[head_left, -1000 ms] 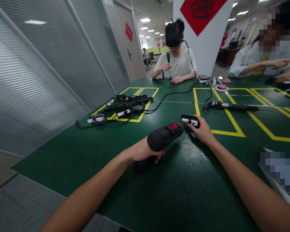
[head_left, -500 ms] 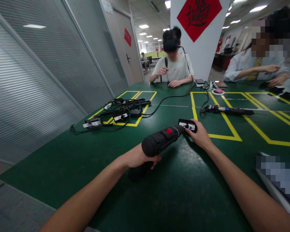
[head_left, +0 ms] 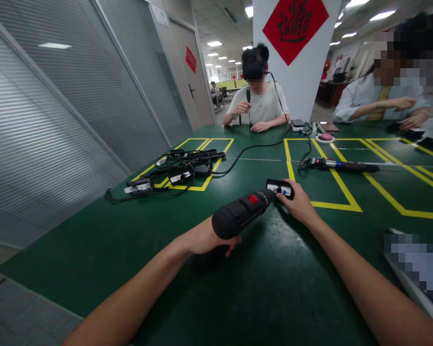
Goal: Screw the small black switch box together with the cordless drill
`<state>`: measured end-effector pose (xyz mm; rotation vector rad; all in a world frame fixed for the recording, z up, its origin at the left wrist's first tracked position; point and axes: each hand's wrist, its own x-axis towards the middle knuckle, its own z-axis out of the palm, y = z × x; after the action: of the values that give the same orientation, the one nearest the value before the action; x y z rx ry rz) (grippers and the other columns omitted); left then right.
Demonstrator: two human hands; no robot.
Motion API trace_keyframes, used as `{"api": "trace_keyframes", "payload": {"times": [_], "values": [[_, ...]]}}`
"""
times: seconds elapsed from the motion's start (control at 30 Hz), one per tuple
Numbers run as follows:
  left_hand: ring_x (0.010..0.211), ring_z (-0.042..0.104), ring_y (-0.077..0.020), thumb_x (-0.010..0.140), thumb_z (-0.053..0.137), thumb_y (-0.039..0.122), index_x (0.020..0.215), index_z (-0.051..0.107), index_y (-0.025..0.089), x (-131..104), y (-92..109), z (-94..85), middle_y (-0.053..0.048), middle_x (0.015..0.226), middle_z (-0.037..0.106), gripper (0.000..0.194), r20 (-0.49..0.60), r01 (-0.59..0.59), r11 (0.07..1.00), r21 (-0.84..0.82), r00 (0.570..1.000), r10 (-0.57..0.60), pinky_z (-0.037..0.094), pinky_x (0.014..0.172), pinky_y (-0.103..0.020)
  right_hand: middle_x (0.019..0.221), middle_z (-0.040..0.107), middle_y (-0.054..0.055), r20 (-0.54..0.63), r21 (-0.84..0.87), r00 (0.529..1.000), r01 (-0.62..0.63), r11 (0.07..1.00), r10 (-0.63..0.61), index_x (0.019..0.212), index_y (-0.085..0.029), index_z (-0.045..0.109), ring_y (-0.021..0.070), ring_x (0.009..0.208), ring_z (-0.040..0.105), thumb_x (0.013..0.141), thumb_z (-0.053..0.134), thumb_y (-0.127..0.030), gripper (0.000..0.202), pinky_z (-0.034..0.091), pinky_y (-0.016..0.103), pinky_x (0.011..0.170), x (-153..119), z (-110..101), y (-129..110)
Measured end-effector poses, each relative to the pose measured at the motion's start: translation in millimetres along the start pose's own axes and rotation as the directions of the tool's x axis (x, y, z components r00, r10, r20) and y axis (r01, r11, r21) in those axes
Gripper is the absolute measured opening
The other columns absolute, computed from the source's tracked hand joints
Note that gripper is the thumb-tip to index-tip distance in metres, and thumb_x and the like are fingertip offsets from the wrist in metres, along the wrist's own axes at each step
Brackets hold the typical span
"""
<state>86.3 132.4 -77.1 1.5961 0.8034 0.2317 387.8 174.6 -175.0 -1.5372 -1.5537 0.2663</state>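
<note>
My left hand (head_left: 209,236) is wrapped round the grip of a black cordless drill (head_left: 240,214) with a red switch on top. The drill points away to the right, and its tip meets a small black box (head_left: 270,183) with white and blue parts inside. Around the right end of that box, the fingers of my right hand (head_left: 298,199) are closed, thumb on the near side. The exact contact between bit and box is too small to make out.
Several black adapters with cables (head_left: 180,168) lie in a heap at left. A corded electric screwdriver (head_left: 341,165) rests at right on the green table (head_left: 94,240), near yellow tape outlines. One person (head_left: 261,103) sits opposite, another (head_left: 382,103) at far right. A pixelated item (head_left: 418,269) lies near right.
Both hands, the drill and the black box keep nearly the same place. The view has shifted very slightly. Opposite, the person's head has dipped a little.
</note>
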Motion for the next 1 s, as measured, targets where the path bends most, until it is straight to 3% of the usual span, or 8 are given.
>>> {"api": "trace_keyframes", "payload": {"times": [0.7, 1.0], "values": [[0.055, 0.058, -0.0128, 0.071, 0.071, 0.019, 0.091, 0.057, 0.013, -0.2, -2.7, -0.9, 0.000, 0.066, 0.059, 0.025, -0.010, -0.006, 0.992, -0.126, 1.000, 0.005, 0.047, 0.052, -0.025, 0.121, 0.058, 0.011, -0.012, -0.008, 1.000, 0.007, 1.000, -0.007, 0.127, -0.021, 0.051, 0.0281, 0.109, 0.058, 0.082, 0.060, -0.044, 0.051, 0.045, 0.044, 0.097, -1.1, -0.6, -1.2], [0.056, 0.057, -0.0123, 0.068, 0.072, 0.017, 0.100, 0.057, 0.013, -1.0, -1.8, -0.1, 0.001, 0.070, 0.058, 0.036, -0.018, 0.020, 0.987, -0.157, 1.000, -0.023, 0.046, 0.052, -0.025, 0.119, 0.058, 0.012, -0.010, -0.007, 1.000, 0.014, 1.000, -0.014, 0.127, -0.020, 0.051, 0.0282, 0.109, 0.058, 0.082, 0.061, -0.043, 0.052, 0.045, 0.045, 0.097, -0.1, 0.3, -0.4]]}}
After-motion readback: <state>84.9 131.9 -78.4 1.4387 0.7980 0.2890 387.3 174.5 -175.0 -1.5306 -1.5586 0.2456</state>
